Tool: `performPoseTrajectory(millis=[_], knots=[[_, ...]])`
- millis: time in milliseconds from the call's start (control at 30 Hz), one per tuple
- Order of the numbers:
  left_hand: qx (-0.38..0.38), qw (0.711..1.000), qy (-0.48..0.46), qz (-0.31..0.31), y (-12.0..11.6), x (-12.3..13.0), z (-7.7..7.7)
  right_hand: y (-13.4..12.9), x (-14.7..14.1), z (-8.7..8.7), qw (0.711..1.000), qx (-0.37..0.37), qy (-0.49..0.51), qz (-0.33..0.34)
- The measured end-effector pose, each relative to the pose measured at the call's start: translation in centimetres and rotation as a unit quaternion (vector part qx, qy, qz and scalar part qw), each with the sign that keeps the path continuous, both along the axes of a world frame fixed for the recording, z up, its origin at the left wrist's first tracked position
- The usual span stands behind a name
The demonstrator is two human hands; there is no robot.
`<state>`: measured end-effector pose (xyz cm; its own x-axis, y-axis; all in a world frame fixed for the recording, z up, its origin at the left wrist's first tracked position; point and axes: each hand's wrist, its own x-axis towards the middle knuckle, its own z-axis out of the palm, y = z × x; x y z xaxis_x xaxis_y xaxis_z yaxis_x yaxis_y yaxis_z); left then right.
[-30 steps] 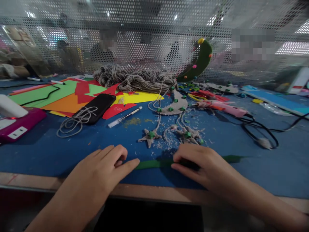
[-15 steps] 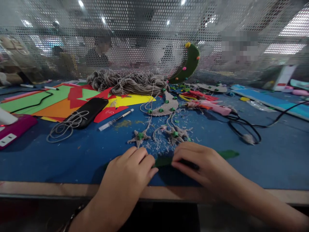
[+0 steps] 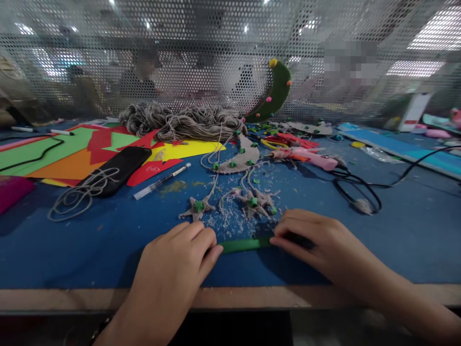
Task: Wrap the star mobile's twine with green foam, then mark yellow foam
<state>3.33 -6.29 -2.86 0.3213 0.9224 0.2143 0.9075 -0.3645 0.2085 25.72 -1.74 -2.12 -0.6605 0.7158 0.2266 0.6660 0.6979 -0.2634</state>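
Note:
A narrow green strip (image 3: 247, 245) lies near the table's front edge, stretched between my two hands. My left hand (image 3: 180, 264) is closed with its thumb and fingertips on the strip's left end. My right hand (image 3: 317, 240) pinches the right end; a dark shape under its palm cannot be made out. Just beyond my hands lie two grey stars, a left star (image 3: 198, 206) and a right star (image 3: 253, 203), each with a small green star on it. Cords run from them to a grey crescent (image 3: 239, 161) dotted with green stars.
Grey yarn (image 3: 183, 125) is heaped at the back by a perforated metal screen. A green crescent (image 3: 279, 93) leans there. To the left lie coloured paper, a black phone-like object (image 3: 124, 168) and a pen (image 3: 162, 181). A pink corded tool (image 3: 309, 158) lies right, its black cable looped.
My right hand has slid right, away from my left, and more of the green strip shows between them. Its far end past my right hand no longer shows. The view has shifted slightly.

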Motion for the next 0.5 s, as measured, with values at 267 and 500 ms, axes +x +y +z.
performPoseTrajectory(millis=[267, 500], knots=[[-0.009, 0.999, 0.035, -0.022, 0.0, -0.5, -0.7, 1.1, 2.3, 0.0, 1.0, -0.017, -0.015, 0.019], [-0.005, 0.999, 0.046, -0.029, 0.2, -0.5, -1.0, 1.6, 3.8, -0.2, 1.0, -0.013, -0.023, 0.009]])
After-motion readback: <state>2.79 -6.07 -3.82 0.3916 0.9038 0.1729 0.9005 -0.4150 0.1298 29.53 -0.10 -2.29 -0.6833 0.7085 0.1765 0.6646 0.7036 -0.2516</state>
